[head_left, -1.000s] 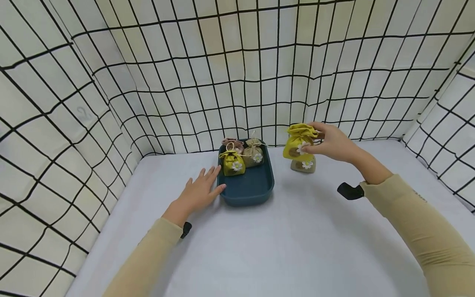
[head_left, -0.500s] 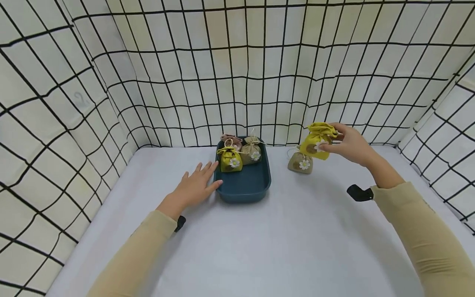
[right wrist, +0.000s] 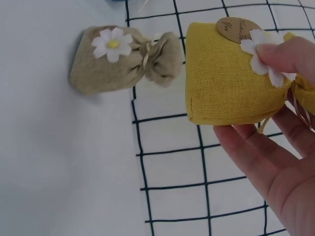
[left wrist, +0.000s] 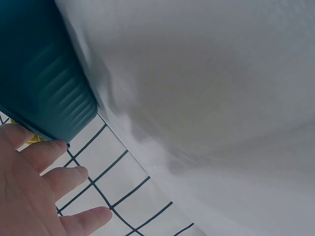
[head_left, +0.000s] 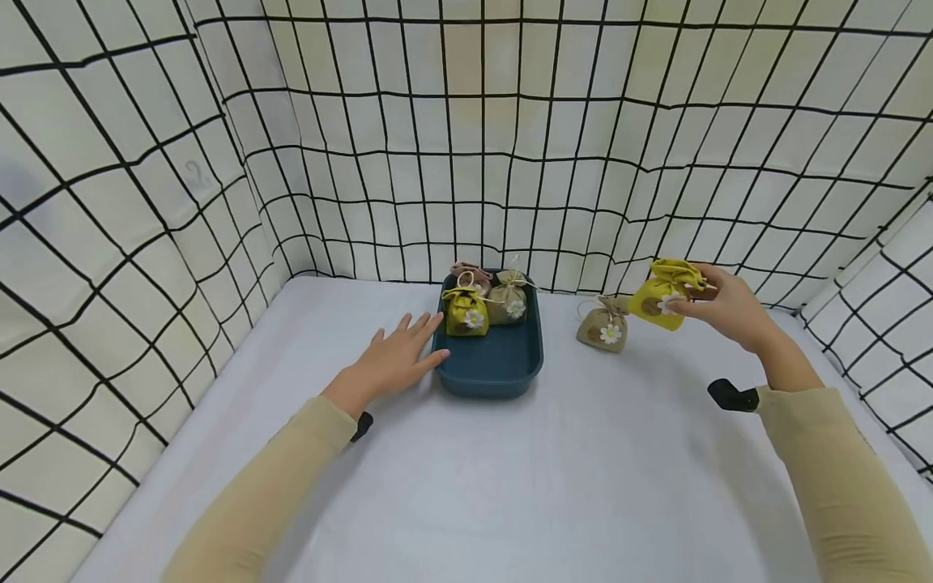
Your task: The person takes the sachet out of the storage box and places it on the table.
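My right hand (head_left: 732,306) pinches a yellow drawstring pouch (head_left: 662,298) above the table at the back right. In the right wrist view my thumb presses the white felt flower on the yellow pouch (right wrist: 221,83), and a round tag with writing sits beside the flower. Just left of it a beige drawstring pouch (head_left: 603,328) with a daisy stands on the table. My left hand (head_left: 394,356) has its fingers spread, with fingertips right at the left rim of a dark blue tray (head_left: 488,380). The left wrist view shows the fingers by the tray's ribbed side wall (left wrist: 54,83).
Inside the tray, at its back, sit a yellow pouch (head_left: 466,314), a beige pouch (head_left: 508,300) and a dusty pink pouch (head_left: 474,275). A white cloth covers the table (head_left: 510,486). Black grid netting (head_left: 503,174) over white walls encloses the back and sides.
My right hand has carried the yellow pouch to the right, away from above the beige pouch, which now shows fully. My left hand stays by the tray. The head view has shifted slightly.
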Motion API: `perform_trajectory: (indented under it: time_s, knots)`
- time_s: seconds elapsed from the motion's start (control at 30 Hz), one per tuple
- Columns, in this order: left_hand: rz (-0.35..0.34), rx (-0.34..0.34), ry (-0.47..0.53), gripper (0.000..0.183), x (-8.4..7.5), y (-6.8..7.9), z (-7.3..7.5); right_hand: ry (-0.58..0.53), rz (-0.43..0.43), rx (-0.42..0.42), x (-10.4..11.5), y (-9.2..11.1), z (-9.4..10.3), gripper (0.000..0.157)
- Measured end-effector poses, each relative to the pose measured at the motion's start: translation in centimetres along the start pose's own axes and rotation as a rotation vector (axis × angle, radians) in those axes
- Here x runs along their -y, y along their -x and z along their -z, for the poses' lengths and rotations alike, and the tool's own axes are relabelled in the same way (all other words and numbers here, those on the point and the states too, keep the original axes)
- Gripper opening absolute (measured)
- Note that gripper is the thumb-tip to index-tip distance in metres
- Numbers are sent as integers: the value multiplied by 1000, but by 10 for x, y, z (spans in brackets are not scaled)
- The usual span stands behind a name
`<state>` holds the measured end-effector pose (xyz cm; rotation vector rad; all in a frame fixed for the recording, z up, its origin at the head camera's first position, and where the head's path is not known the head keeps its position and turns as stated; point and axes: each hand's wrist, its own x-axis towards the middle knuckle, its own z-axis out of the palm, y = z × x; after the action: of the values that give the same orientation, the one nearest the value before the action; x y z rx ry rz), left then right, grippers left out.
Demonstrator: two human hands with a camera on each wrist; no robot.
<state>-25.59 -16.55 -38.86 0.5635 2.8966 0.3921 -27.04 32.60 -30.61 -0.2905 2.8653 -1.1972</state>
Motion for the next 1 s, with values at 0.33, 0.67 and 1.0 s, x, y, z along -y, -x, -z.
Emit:
perform_trajectory:
  time_s: [0.33, 0.67, 1.0]
  knots:
    - [-1, 2, -28, 79, -3, -5, 7, -3, -43, 3, -25, -1, -1, 77]
    - [15, 7, -17, 79, 0, -5, 5, -20, -89, 52, -36, -7, -9, 80]
    - [1, 12, -2, 79, 2, -9, -1, 9, -113, 72, -57, -4, -15, 80]
